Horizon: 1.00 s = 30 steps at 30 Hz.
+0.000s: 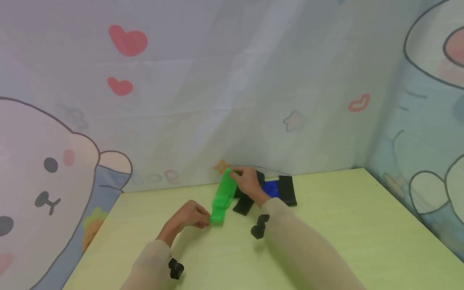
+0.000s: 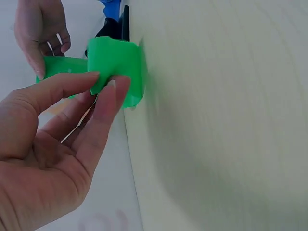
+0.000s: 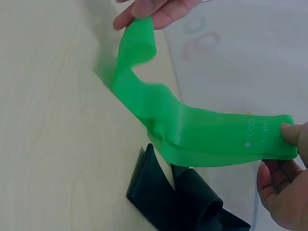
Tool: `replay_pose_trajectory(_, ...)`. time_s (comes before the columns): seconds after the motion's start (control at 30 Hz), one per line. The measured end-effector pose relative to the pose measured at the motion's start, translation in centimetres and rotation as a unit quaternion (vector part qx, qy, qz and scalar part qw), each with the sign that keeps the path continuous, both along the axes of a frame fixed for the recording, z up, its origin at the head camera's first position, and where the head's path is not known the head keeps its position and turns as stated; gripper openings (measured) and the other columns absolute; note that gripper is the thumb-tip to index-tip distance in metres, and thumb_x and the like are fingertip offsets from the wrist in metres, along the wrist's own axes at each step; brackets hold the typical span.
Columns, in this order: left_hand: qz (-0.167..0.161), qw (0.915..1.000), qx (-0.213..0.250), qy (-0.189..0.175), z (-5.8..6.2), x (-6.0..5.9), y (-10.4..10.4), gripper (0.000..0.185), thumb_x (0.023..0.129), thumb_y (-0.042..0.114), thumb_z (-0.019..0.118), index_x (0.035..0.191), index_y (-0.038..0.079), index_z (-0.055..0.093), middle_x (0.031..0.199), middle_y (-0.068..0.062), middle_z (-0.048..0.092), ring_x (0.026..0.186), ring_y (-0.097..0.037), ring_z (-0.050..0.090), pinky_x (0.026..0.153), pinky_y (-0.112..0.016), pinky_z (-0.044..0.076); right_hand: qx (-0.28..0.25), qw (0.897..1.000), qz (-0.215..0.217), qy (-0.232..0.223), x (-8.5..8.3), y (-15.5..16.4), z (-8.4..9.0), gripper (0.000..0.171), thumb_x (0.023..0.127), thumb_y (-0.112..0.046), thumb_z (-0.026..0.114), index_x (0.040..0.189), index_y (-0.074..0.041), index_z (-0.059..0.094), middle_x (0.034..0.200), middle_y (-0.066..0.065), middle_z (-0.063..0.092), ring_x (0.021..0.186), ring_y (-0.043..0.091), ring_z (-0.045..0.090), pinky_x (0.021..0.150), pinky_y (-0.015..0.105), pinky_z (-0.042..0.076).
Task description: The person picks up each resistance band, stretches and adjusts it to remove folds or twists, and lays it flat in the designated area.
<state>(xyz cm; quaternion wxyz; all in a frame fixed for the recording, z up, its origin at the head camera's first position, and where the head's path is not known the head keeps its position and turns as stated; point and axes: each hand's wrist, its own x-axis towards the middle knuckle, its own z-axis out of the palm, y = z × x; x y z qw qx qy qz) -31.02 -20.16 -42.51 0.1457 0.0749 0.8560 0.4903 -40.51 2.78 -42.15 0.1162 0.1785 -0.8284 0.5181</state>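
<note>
A green resistance band (image 1: pixel 225 192), printed "X-Light" in the right wrist view, stretches between both hands above the table. My left hand (image 1: pixel 189 214) pinches its near, lower end between thumb and fingertips. At the far, upper end, my right hand (image 1: pixel 249 183) grips the band with the thumb on top and fingers beneath. Between the hands the band sags and curls, with a fold close to the left fingertips. A black band (image 3: pixel 168 197) lies bent on the table just under the green one, partly hidden by the right hand in the head view.
To the right of the right hand lie a blue band (image 1: pixel 271 189) and another black piece (image 1: pixel 287 190) on the pale wooden table (image 1: pixel 326 233). Behind the table's back edge hangs a printed cloth (image 1: pixel 203 100), close to the right hand; another side panel (image 1: pixel 417 169) stands at the right.
</note>
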Motion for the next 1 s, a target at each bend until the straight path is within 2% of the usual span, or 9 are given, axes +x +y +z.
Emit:
replay_pose_trajectory(0.17,0.015,0.9994,0.029,-0.007,0.2,0.3,-0.5,0.024,0.089,0.008,0.072,0.104,-0.01,0.073,0.096,-0.018,0.073,0.085,-0.03,0.072,0.079,-0.037,0.059,-0.003,1.0,-0.009,-0.014,0.0,0.2,0.6,0.033,0.099,-0.022,0.065,0.124,-0.001,0.07,0.126,0.016,0.066,0.114,0.032,0.062,0.091,0.045,0.053)
replay_pose_trajectory(0.3,0.018,0.9981,0.054,-0.022,0.4,0.9,-0.9,0.022,0.091,0.008,0.073,0.104,-0.01,0.072,0.097,-0.016,0.071,0.083,-0.025,0.071,0.08,-0.039,0.059,-0.016,1.0,-0.01,-0.02,0.0,0.2,1.1,0.033,0.099,-0.02,0.065,0.124,0.0,0.069,0.126,0.017,0.066,0.113,0.032,0.063,0.089,0.044,0.054)
replay_pose_trajectory(0.4,0.012,0.9972,0.058,-0.045,0.3,1.4,-1.0,0.03,0.088,0.006,0.075,0.111,-0.01,0.065,0.094,-0.013,0.071,0.078,-0.023,0.071,0.079,-0.041,0.059,-0.026,0.999,-0.008,-0.02,0.1,0.2,1.4,0.03,0.098,-0.018,0.066,0.122,-0.001,0.071,0.122,0.016,0.068,0.104,0.029,0.066,0.083,0.04,0.056)
replay_pose_trajectory(0.57,-0.012,0.9959,0.049,-0.075,0.5,2.0,-0.9,0.056,0.087,0.008,0.076,0.132,-0.014,0.051,0.089,-0.014,0.072,0.071,-0.022,0.071,0.075,-0.038,0.06,-0.04,0.999,-0.011,-0.013,-0.1,0.2,1.7,0.028,0.098,-0.019,0.066,0.121,-0.004,0.072,0.116,0.013,0.071,0.086,0.023,0.067,0.066,0.032,0.056)
replay_pose_trajectory(0.67,-0.028,0.9953,0.035,-0.085,0.6,2.5,-0.7,0.061,0.087,0.008,0.076,0.134,-0.018,0.048,0.088,-0.015,0.073,0.067,-0.019,0.071,0.069,-0.034,0.06,-0.047,0.999,-0.011,-0.009,-0.3,0.3,1.7,0.028,0.098,-0.02,0.066,0.121,-0.004,0.072,0.114,0.013,0.071,0.08,0.023,0.067,0.061,0.03,0.055)
replay_pose_trajectory(0.77,-0.046,0.9943,0.014,-0.096,0.7,3.2,-0.5,0.051,0.088,0.011,0.076,0.127,-0.017,0.056,0.086,-0.014,0.073,0.064,-0.017,0.07,0.065,-0.032,0.06,-0.057,0.998,-0.012,-0.006,-0.3,0.5,1.7,0.027,0.097,-0.019,0.066,0.119,-0.004,0.073,0.111,0.013,0.071,0.076,0.024,0.066,0.057,0.03,0.053)
replay_pose_trajectory(0.9,-0.07,0.9918,-0.008,-0.107,0.7,4.0,-0.3,0.028,0.087,0.014,0.076,0.107,-0.006,0.071,0.08,-0.011,0.073,0.06,-0.015,0.068,0.061,-0.032,0.059,-0.063,0.998,-0.017,-0.004,-0.2,0.8,1.8,0.026,0.098,-0.017,0.066,0.119,-0.003,0.073,0.108,0.013,0.071,0.072,0.026,0.066,0.054,0.03,0.052)
replay_pose_trajectory(1.0,-0.081,0.9899,-0.016,-0.115,0.6,4.5,-0.2,0.016,0.086,0.015,0.077,0.094,0.001,0.071,0.073,-0.012,0.072,0.058,-0.016,0.068,0.059,-0.033,0.058,-0.062,0.998,-0.018,-0.001,-0.2,0.9,1.9,0.026,0.098,-0.017,0.066,0.119,-0.002,0.073,0.107,0.014,0.071,0.07,0.025,0.066,0.054,0.029,0.052)
